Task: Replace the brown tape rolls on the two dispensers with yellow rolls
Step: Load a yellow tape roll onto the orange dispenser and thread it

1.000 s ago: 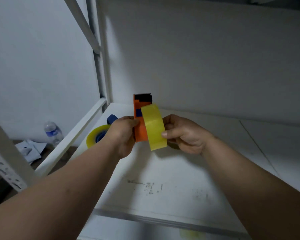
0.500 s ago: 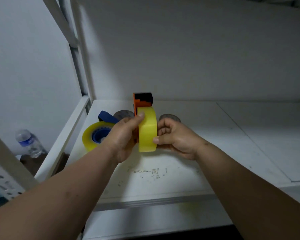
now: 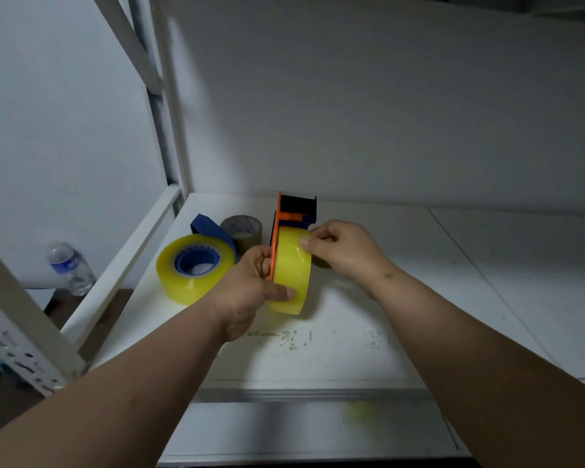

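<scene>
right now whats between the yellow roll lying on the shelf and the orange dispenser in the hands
In the head view, a blue dispenser and a brown roll sit between the flat yellow roll and the orange dispenser; the left hand also crosses that gap.

The single head-worn camera is looking forward and down from close above the front edge of the white shelf (image 3: 352, 352), facing its back wall and left rear corner, with both forearms reaching in from the bottom of the wide view.
</scene>
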`<action>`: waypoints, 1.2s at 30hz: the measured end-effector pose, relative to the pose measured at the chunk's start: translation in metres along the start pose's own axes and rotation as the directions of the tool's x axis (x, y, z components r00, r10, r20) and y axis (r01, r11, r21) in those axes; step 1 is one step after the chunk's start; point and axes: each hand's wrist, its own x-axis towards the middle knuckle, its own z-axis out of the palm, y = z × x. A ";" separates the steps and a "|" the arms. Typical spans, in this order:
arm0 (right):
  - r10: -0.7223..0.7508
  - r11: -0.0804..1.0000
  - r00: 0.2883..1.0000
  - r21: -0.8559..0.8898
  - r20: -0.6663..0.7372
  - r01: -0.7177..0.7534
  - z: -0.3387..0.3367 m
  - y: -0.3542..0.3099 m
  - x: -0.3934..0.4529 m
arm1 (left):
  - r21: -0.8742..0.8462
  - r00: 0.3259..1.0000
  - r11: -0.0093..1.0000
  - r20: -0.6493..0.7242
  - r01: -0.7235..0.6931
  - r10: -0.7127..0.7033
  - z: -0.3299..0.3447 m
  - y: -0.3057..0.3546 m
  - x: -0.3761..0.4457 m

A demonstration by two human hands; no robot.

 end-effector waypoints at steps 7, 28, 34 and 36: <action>-0.073 0.996 0.997 -0.052 0.003 0.073 0.010 0.006 -0.010 | 0.021 0.998 0.998 -0.019 0.054 -0.054 0.004 -0.008 -0.010; -0.045 0.969 0.990 -0.248 -0.137 0.010 0.030 -0.028 -0.028 | 0.044 0.987 0.999 0.157 0.021 -0.027 -0.022 -0.007 -0.012; -0.037 0.978 0.989 -0.209 -0.144 0.006 0.033 -0.034 -0.044 | -0.001 0.987 1.000 0.163 0.001 -0.001 -0.027 -0.008 -0.017; -0.007 0.982 0.984 -0.189 -0.178 -0.027 0.037 -0.034 -0.048 | -0.016 0.979 0.999 0.202 0.032 -0.028 -0.029 -0.007 -0.017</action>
